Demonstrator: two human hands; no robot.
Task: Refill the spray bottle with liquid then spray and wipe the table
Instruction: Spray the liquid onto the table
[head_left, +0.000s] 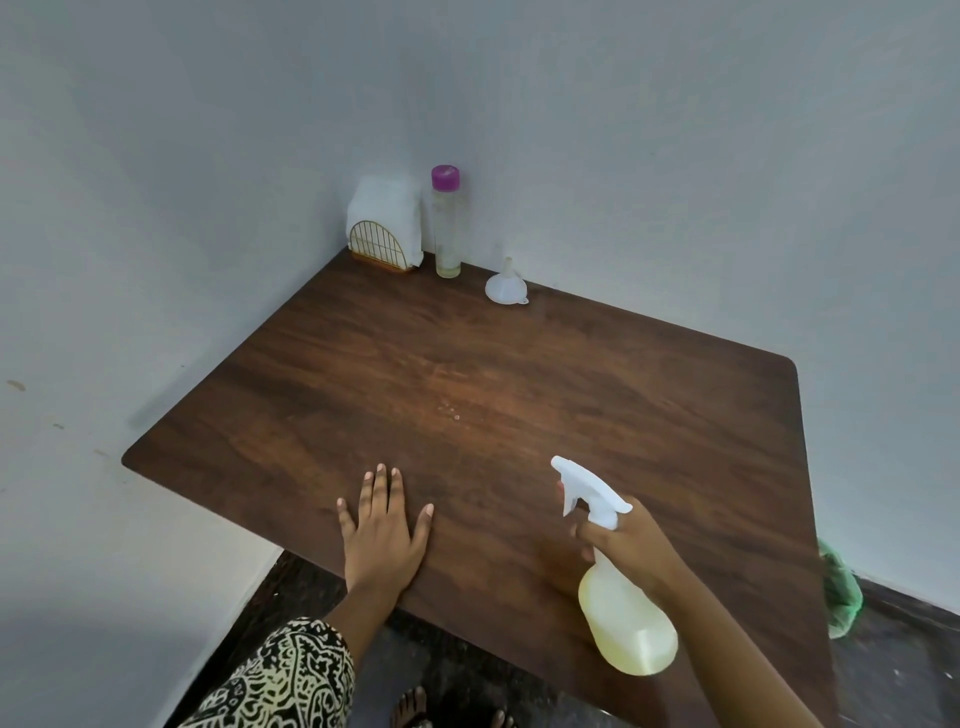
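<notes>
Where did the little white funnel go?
The funnel sits upside down at the table's far edge by the wall, just right of the purple-capped bottle.

Left hand (383, 530) flat, fingers spread; right hand (631, 545) clenched.

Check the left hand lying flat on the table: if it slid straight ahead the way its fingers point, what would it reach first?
Probably the small droplets mid-table, though they sit slightly right of the left hand's line. Beyond them, likely the tall bottle at the far corner; depth is hard to judge.
</notes>
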